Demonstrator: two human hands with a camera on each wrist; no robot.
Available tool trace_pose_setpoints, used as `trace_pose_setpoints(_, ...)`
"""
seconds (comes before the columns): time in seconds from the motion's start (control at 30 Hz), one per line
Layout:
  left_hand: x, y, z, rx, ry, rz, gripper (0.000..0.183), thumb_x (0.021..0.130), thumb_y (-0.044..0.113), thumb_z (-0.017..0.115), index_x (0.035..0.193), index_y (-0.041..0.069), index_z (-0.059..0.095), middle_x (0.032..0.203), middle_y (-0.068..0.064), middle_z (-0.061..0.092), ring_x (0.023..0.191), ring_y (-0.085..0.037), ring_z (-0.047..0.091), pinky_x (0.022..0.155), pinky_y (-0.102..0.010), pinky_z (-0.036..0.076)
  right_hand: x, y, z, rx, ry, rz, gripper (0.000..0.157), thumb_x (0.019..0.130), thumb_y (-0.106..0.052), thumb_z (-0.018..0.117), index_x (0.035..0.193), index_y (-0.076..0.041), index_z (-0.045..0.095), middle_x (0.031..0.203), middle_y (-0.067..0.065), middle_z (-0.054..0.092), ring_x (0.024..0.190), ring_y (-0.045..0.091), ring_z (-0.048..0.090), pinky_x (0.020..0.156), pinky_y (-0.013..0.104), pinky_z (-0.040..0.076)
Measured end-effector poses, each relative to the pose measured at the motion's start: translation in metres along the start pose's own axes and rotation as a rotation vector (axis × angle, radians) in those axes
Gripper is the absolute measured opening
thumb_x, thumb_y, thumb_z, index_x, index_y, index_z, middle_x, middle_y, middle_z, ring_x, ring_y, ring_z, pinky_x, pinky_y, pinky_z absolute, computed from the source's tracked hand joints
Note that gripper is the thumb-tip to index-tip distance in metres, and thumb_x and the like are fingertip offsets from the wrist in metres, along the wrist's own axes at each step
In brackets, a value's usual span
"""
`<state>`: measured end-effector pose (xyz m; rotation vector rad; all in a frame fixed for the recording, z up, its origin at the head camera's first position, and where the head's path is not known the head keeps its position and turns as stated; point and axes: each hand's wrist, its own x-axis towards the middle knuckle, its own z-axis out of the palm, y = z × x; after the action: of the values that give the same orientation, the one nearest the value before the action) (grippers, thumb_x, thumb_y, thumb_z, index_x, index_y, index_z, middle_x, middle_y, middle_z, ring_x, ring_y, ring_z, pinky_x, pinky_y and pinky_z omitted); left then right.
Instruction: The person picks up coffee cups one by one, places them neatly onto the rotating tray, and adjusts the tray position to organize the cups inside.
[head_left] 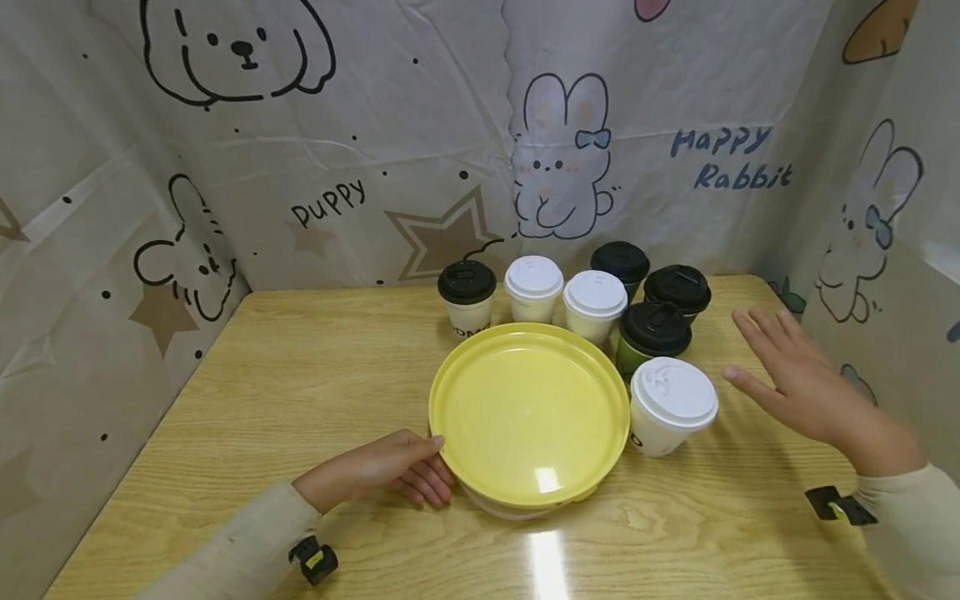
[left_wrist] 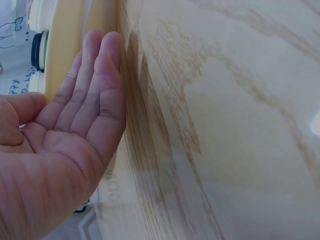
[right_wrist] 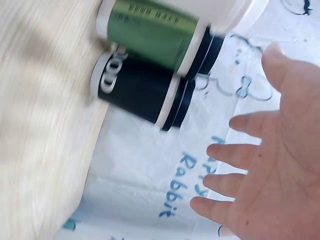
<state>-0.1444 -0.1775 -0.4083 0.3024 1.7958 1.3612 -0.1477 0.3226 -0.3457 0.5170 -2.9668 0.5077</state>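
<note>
A round yellow lid tops a pale round container on the table. My left hand is at its near left side. The thumb touches the yellow rim, and the fingers lie nearly straight beside the container, palm visible in the left wrist view. My right hand, fingers straight and spread, is held in the air right of the cups, touching nothing. Nearest to it are a white-lidded paper cup, a green cup with a black lid and a black cup.
Behind the lid stand more paper cups: a black-lidded one, two white-lidded ones and another black-lidded one. Printed cloth hangs along the back and sides of the wooden table.
</note>
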Motion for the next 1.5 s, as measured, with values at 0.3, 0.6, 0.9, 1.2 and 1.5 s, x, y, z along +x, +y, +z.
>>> trace_pose_setpoints(0.3,-0.001,0.000,-0.002,-0.016,-0.010,0.005,0.058,0.105,0.038,0.032,0.106,-0.011,0.064,0.095,-0.018,0.072,0.083,-0.021,0.071,0.068,-0.030,0.056,-0.013,-0.046,0.023,0.142,0.110,-0.104,0.081,0.090,-0.030,0.068,0.154,-0.017,0.019,0.157,0.019,0.019,0.143,0.043,0.015,0.105,0.069,0.019)
trace_pose_setpoints(0.6,0.001,0.000,-0.004,-0.024,-0.012,0.011,0.059,0.105,0.039,0.033,0.106,-0.011,0.063,0.095,-0.018,0.071,0.081,-0.020,0.071,0.067,-0.030,0.056,-0.012,-0.061,0.040,0.089,0.131,-0.154,0.086,0.082,-0.034,0.075,0.152,-0.019,0.027,0.154,0.019,0.025,0.135,0.047,0.027,0.095,0.071,0.031)
trace_pose_setpoints(0.9,0.002,0.001,-0.003,-0.028,-0.018,0.005,0.057,0.105,0.037,0.033,0.105,-0.011,0.064,0.094,-0.017,0.072,0.080,-0.019,0.071,0.066,-0.028,0.056,-0.010,-0.065,0.045,0.068,0.135,-0.150,0.080,0.083,-0.036,0.075,0.150,-0.020,0.033,0.153,0.017,0.028,0.132,0.047,0.032,0.092,0.068,0.036)
trace_pose_setpoints(1.2,0.000,0.001,-0.001,-0.024,-0.013,-0.006,0.058,0.105,0.038,0.033,0.105,-0.011,0.064,0.094,-0.017,0.072,0.081,-0.019,0.071,0.067,-0.028,0.056,-0.009,-0.067,0.047,0.070,0.143,-0.152,0.074,0.083,-0.033,0.076,0.146,-0.018,0.040,0.150,0.020,0.032,0.128,0.048,0.035,0.089,0.069,0.037)
trace_pose_setpoints(1.5,-0.001,-0.001,-0.001,-0.032,-0.022,-0.006,0.058,0.105,0.038,0.033,0.106,-0.011,0.064,0.094,-0.016,0.072,0.080,-0.018,0.071,0.066,-0.028,0.056,-0.007,-0.067,0.046,0.102,0.144,-0.129,0.072,0.081,-0.032,0.077,0.142,-0.013,0.043,0.142,0.024,0.037,0.124,0.046,0.039,0.088,0.065,0.041)
